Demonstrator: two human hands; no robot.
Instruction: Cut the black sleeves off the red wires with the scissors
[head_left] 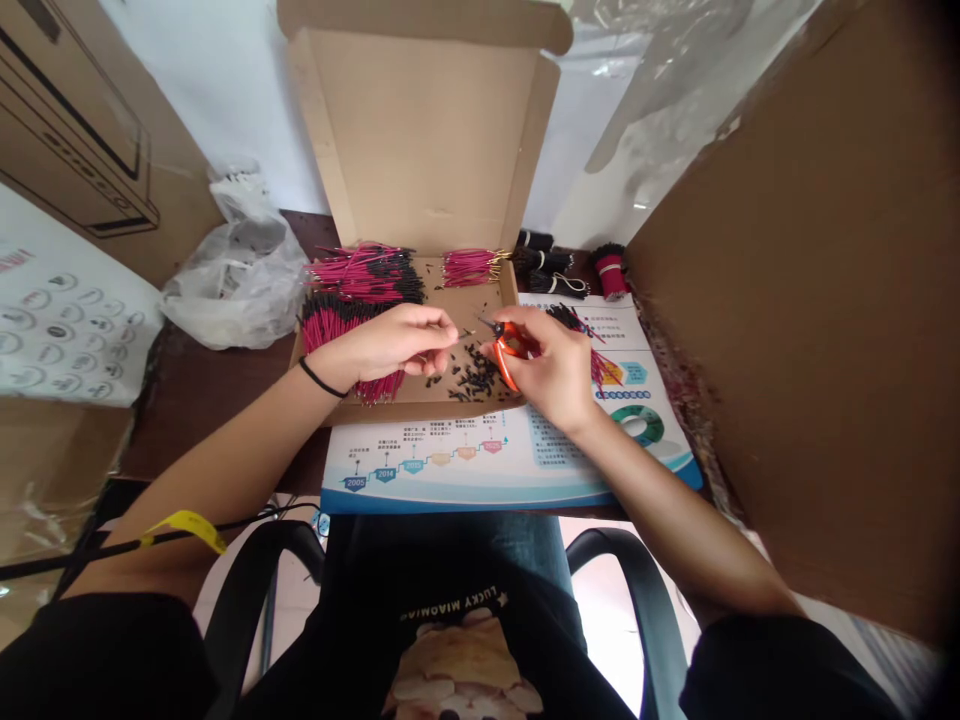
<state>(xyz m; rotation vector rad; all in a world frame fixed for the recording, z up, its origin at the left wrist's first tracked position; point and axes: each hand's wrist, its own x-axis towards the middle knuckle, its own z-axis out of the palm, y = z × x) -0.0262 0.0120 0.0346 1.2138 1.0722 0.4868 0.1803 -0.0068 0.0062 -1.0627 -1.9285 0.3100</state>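
My left hand (409,342) is closed in a pinch over the cardboard box, and the tip of a thin wire (464,335) pokes out of its fingertips. My right hand (556,362) is wrapped round orange-handled snips (511,352). Their blades point left, toward the wire tip, with a small gap between. Under the hands, small black cut pieces (477,376) lie scattered on the floor of the open box (420,411). Bundles of red wires with black ends (367,272) fill its left side. A smaller bundle of red wires (471,267) lies at the back.
Tied black wire bundles (551,262) and a red-and-black bundle (611,270) sit behind the printed mat (420,485). Loose red wires (600,368) lie right of my right hand. A plastic bag (240,275) stands left. A large cardboard panel (817,300) borders the right.
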